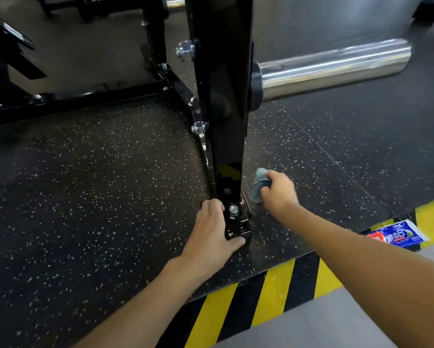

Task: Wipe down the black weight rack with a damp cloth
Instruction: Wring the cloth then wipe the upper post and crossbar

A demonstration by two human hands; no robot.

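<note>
The floor (85, 197) is black rubber matting flecked with pale specks, glossy enough to catch the light. The black weight rack (218, 71) stands directly on it, its upright post (226, 146) ending in a bolted foot (237, 229) that sits flat on the matting. Left of the post, a low base bar (85, 99) of the rack runs along the floor. Right of the post, a thin seam (336, 159) crosses the matting diagonally. In front of the post, the matting ends in a yellow-and-black hazard stripe (273, 295), with a smooth grey floor (336, 325) beyond it. Well to the right of the post, a blue, white and red packet (396, 234) lies on the stripe.
</note>
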